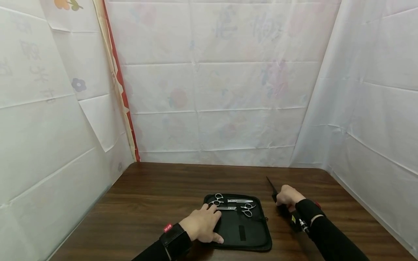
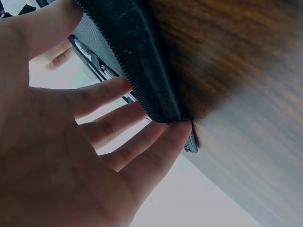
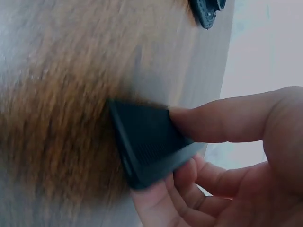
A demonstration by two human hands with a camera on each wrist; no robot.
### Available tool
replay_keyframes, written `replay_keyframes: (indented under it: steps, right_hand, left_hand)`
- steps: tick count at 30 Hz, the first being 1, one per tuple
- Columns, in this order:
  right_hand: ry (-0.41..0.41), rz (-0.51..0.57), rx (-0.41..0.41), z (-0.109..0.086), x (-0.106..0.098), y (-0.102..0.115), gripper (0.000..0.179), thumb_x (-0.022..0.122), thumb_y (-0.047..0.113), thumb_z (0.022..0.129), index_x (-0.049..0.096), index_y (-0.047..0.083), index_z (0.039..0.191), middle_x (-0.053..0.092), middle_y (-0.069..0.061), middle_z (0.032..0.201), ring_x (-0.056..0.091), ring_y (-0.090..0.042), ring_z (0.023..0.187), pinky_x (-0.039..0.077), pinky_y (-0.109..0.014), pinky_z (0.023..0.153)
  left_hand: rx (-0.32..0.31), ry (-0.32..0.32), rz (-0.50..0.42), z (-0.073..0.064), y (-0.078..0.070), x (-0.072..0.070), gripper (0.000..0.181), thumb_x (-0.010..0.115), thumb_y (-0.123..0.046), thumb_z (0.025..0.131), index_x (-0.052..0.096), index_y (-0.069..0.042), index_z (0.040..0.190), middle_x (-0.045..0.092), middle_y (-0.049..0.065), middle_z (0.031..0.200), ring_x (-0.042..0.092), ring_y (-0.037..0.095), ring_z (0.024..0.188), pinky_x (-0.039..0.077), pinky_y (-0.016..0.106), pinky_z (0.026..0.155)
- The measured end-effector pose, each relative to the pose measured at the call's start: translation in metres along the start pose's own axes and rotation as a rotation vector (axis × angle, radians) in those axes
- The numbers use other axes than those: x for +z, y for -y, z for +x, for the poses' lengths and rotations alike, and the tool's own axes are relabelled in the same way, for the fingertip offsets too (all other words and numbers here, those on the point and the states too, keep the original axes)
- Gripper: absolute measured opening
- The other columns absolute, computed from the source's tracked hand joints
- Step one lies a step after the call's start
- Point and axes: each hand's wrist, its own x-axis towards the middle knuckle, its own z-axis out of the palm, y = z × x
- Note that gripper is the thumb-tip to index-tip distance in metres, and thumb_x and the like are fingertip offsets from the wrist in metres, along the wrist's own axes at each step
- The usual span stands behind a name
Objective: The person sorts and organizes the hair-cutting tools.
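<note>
A black zip case point(image 1: 228, 232) lies spread on the wooden table, with two pairs of silver scissors point(image 1: 240, 201) strapped in its upper part. My left hand point(image 1: 202, 223) lies at the case's left side, fingers spread and nearly straight. In the left wrist view its fingertips touch the zipped edge point(image 2: 137, 85). To the right of the case, my right hand point(image 1: 289, 197) pinches a black comb point(image 3: 151, 132) between thumb and fingers, close over the table. Fine teeth show on the comb in the right wrist view, and a thin tail points away from me in the head view.
The brown wooden table point(image 1: 156, 203) extends around the case to both sides and behind it. White sheet walls point(image 1: 212, 87) enclose its back, left and right. An unused elastic strap point(image 1: 242, 233) sits in the case's lower part.
</note>
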Motion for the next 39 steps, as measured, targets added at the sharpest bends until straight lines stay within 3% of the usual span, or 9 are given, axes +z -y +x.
replay_keyframes:
  steps: [7,14,19,23,26,28,31,34,39]
  right_hand:
    - [0.020,-0.034,-0.008,0.000,0.002,0.001,0.010,0.060,-0.002,0.090,0.053,-0.007,0.095,0.048,-0.015,0.079,0.045,-0.022,0.059,0.043,-0.034,0.051]
    - [0.050,-0.041,-0.064,-0.002,0.004,-0.003,0.031,0.050,-0.005,0.091,0.035,0.013,0.072,0.020,0.003,0.060,0.017,-0.012,0.054,0.023,-0.031,0.052]
    - [0.071,0.000,-0.080,-0.007,0.002,-0.004,0.033,0.043,-0.007,0.094,0.034,0.014,0.069,0.025,0.002,0.057,0.019,-0.012,0.050,0.022,-0.030,0.050]
    - [0.079,0.112,-0.039,-0.013,0.001,-0.002,0.014,0.038,-0.006,0.096,0.051,-0.009,0.098,0.048,-0.013,0.075,0.045,-0.018,0.051,0.041,-0.031,0.048]
    - [0.070,0.160,-0.010,-0.014,0.002,-0.003,0.036,0.036,-0.003,0.098,0.042,-0.020,0.130,0.053,-0.022,0.093,0.057,-0.024,0.056,0.053,-0.035,0.052]
    - [0.050,0.146,-0.010,-0.013,0.002,-0.005,0.034,0.035,-0.002,0.097,0.047,-0.018,0.125,0.056,-0.022,0.090,0.059,-0.024,0.055,0.055,-0.035,0.051]
    - [0.036,0.137,-0.023,-0.014,0.003,-0.006,0.018,0.035,-0.001,0.097,0.052,-0.007,0.098,0.055,-0.017,0.078,0.056,-0.021,0.053,0.054,-0.034,0.050]
    - [0.025,0.144,-0.038,-0.015,0.004,-0.007,0.024,0.036,-0.001,0.095,0.040,0.011,0.075,0.046,-0.008,0.061,0.051,-0.018,0.048,0.051,-0.032,0.047]
    - [0.026,0.147,-0.072,-0.017,0.004,-0.007,0.035,0.054,-0.001,0.094,0.040,0.015,0.067,0.040,-0.002,0.057,0.045,-0.015,0.046,0.046,-0.029,0.046]
  left_hand:
    - [-0.003,-0.001,0.008,-0.001,0.000,0.001,0.073,0.075,-0.066,0.080,0.061,-0.019,0.133,0.054,0.001,0.133,0.051,0.024,0.123,0.054,0.047,0.089]
    - [0.000,-0.006,0.015,0.000,0.001,0.000,0.073,0.076,-0.066,0.080,0.061,-0.018,0.134,0.054,0.001,0.132,0.051,0.023,0.121,0.054,0.046,0.088]
    - [-0.003,-0.003,0.016,0.000,0.000,0.001,0.073,0.075,-0.066,0.080,0.061,-0.018,0.134,0.054,0.001,0.131,0.051,0.022,0.119,0.054,0.045,0.088]
    - [-0.007,-0.001,0.013,-0.001,0.000,0.001,0.072,0.076,-0.065,0.080,0.061,-0.019,0.134,0.054,0.001,0.131,0.051,0.022,0.118,0.054,0.045,0.087]
    - [-0.008,0.002,0.011,-0.001,0.000,0.001,0.072,0.076,-0.065,0.081,0.061,-0.018,0.134,0.054,0.001,0.132,0.051,0.022,0.119,0.054,0.045,0.088]
    - [-0.009,0.004,0.012,-0.001,-0.001,0.001,0.072,0.076,-0.065,0.081,0.061,-0.018,0.134,0.054,0.001,0.132,0.051,0.022,0.121,0.054,0.046,0.088]
    - [-0.008,0.008,0.011,-0.001,-0.001,0.000,0.072,0.076,-0.065,0.081,0.061,-0.018,0.134,0.054,0.001,0.133,0.051,0.024,0.124,0.054,0.047,0.089]
    - [-0.004,0.012,0.004,0.000,0.000,0.001,0.071,0.075,-0.064,0.081,0.061,-0.018,0.134,0.054,0.002,0.134,0.050,0.025,0.126,0.054,0.047,0.089]
    - [-0.003,0.018,-0.013,0.000,0.001,0.002,0.070,0.075,-0.063,0.082,0.061,-0.019,0.135,0.053,0.002,0.137,0.050,0.026,0.128,0.054,0.046,0.089]
